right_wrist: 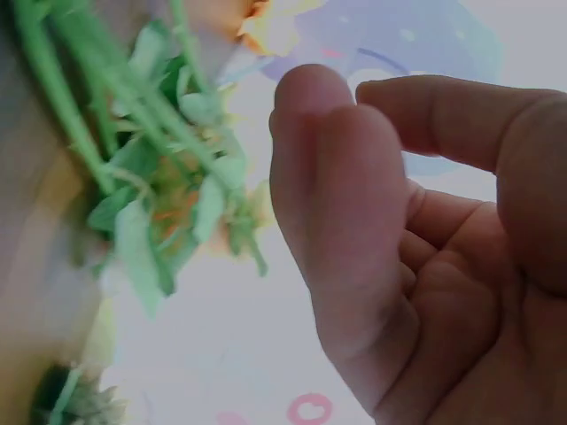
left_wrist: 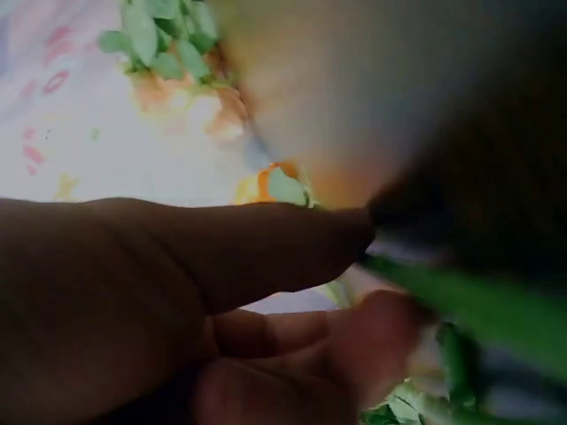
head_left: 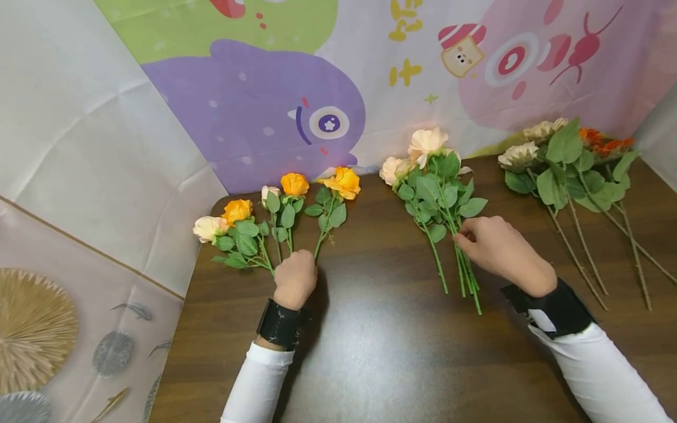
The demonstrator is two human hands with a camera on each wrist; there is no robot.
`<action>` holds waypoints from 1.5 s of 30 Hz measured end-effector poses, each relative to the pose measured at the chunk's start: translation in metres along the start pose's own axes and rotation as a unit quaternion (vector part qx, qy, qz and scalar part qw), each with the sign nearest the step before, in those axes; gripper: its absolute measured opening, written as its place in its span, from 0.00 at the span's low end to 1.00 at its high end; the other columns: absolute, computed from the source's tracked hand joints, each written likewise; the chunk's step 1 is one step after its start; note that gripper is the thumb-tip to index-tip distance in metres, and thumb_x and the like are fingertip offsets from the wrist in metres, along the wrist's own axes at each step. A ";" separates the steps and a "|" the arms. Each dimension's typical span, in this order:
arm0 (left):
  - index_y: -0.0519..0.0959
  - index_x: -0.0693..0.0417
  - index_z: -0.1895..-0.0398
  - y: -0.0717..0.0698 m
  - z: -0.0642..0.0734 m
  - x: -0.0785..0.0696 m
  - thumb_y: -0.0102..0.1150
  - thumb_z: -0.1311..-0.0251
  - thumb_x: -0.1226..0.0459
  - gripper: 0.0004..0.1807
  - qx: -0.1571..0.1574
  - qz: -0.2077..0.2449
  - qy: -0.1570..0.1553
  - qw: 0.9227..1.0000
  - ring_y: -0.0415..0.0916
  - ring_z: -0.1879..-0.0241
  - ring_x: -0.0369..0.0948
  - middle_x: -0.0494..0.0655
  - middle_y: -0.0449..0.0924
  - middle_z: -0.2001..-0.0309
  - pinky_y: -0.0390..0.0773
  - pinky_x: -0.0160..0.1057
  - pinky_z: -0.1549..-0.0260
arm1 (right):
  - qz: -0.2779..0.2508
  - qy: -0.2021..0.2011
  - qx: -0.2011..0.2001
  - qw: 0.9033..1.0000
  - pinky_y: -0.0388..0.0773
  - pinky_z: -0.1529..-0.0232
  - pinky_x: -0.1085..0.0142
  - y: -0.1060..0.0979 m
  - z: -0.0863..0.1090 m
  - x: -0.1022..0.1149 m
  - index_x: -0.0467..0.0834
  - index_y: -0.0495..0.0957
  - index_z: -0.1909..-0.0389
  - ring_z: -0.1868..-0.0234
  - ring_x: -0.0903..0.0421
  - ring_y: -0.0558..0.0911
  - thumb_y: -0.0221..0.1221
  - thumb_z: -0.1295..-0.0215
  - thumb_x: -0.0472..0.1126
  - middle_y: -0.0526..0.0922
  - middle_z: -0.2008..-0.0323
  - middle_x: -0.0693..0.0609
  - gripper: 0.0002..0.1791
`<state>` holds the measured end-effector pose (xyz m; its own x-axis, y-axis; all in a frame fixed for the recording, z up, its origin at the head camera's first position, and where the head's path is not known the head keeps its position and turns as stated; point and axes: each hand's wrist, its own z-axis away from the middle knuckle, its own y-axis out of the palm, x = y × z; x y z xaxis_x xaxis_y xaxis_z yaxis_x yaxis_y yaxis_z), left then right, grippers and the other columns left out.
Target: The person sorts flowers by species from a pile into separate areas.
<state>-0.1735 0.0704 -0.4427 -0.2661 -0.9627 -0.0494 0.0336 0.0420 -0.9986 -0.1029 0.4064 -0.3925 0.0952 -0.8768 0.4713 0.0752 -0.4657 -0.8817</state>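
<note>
My left hand [head_left: 296,277] pinches a green rose stem [left_wrist: 469,305] between thumb and finger in the left wrist view. Several stems meet around that hand in the head view, with orange roses [head_left: 294,184] and pale roses [head_left: 210,228] fanned out beyond it; their lower ends are hidden by the fist. My right hand [head_left: 499,249] hovers beside the stems [head_left: 459,264] of a bunch of pale peach roses [head_left: 427,145]. In the right wrist view its fingers [right_wrist: 354,204] are loosely bent, thumb near the fingertips, holding nothing, with the green stems off to one side.
At the right of the brown table [head_left: 381,352] lies a group of cream flowers [head_left: 518,154] and orange-red flowers [head_left: 613,145] with long stems and broad leaves [head_left: 565,143]. A printed cartoon cloth [head_left: 254,111] hangs along the back edge, and pale fabric [head_left: 95,129] stands at the left.
</note>
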 end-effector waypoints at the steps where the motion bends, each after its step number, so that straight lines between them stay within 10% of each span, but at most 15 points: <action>1: 0.71 0.60 0.88 0.001 -0.001 0.001 0.52 0.44 0.70 0.15 0.008 -0.002 0.002 1.000 0.72 0.88 0.52 0.59 0.76 0.85 0.77 0.51 0.89 | -0.002 -0.004 -0.003 1.000 0.62 0.83 0.64 -0.001 0.001 0.003 0.40 0.78 0.71 0.87 0.58 0.65 0.52 0.36 0.40 0.73 0.84 0.51 0.10; 12: 0.69 0.59 0.87 -0.012 -0.003 0.001 0.49 0.44 0.72 0.14 0.044 0.100 0.018 0.994 0.70 0.88 0.47 0.55 0.72 0.85 0.69 0.43 0.92 | -0.016 -0.041 -0.041 0.998 0.66 0.82 0.63 -0.009 0.010 0.020 0.40 0.79 0.67 0.85 0.59 0.68 0.53 0.36 0.40 0.77 0.82 0.52 0.09; 20: 0.68 0.60 0.77 -0.033 0.009 -0.010 0.49 0.41 0.69 0.07 -0.012 0.163 0.084 0.983 0.71 0.85 0.44 0.51 0.70 0.84 0.73 0.43 0.87 | -0.043 -0.064 -0.041 0.996 0.68 0.81 0.63 -0.007 0.013 0.029 0.42 0.80 0.65 0.83 0.60 0.69 0.54 0.36 0.40 0.79 0.80 0.53 0.08; 25: 0.67 0.58 0.76 -0.043 0.020 -0.028 0.49 0.39 0.68 0.08 -0.075 0.226 0.155 0.959 0.64 0.87 0.37 0.45 0.66 0.85 0.66 0.35 0.90 | -0.072 -0.093 -0.036 0.992 0.72 0.77 0.62 -0.003 0.017 0.038 0.44 0.80 0.64 0.78 0.62 0.74 0.54 0.36 0.39 0.82 0.75 0.53 0.07; 35: 0.71 0.56 0.66 -0.044 0.042 -0.070 0.48 0.35 0.65 0.04 -0.103 0.352 0.293 0.883 0.63 0.84 0.31 0.40 0.69 0.82 0.65 0.30 0.86 | -0.162 -0.183 -0.016 0.970 0.74 0.77 0.64 0.018 0.023 0.064 0.47 0.80 0.56 0.76 0.63 0.73 0.55 0.35 0.42 0.84 0.65 0.53 0.10; 40: 0.72 0.55 0.64 -0.037 0.051 -0.084 0.45 0.33 0.63 0.06 -0.102 0.357 0.323 0.870 0.64 0.82 0.29 0.40 0.71 0.80 0.66 0.27 0.84 | -0.221 -0.179 -0.024 0.958 0.73 0.81 0.66 0.030 0.025 0.075 0.49 0.80 0.58 0.79 0.62 0.74 0.55 0.35 0.44 0.82 0.69 0.55 0.09; 45: 0.72 0.55 0.63 -0.035 0.054 -0.089 0.48 0.34 0.62 0.06 -0.114 0.336 0.334 0.873 0.64 0.81 0.30 0.40 0.70 0.78 0.66 0.28 0.83 | -0.263 -0.131 -0.069 0.953 0.70 0.89 0.66 0.033 0.027 0.079 0.50 0.81 0.65 0.84 0.63 0.75 0.57 0.37 0.42 0.80 0.77 0.56 0.05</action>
<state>-0.0991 0.1406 -0.4022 -0.7651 -0.3327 -0.5513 0.2260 0.6630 -0.7137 -0.0657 0.3254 -0.3834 0.3260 -0.4658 0.8227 0.0519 -0.8601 -0.5075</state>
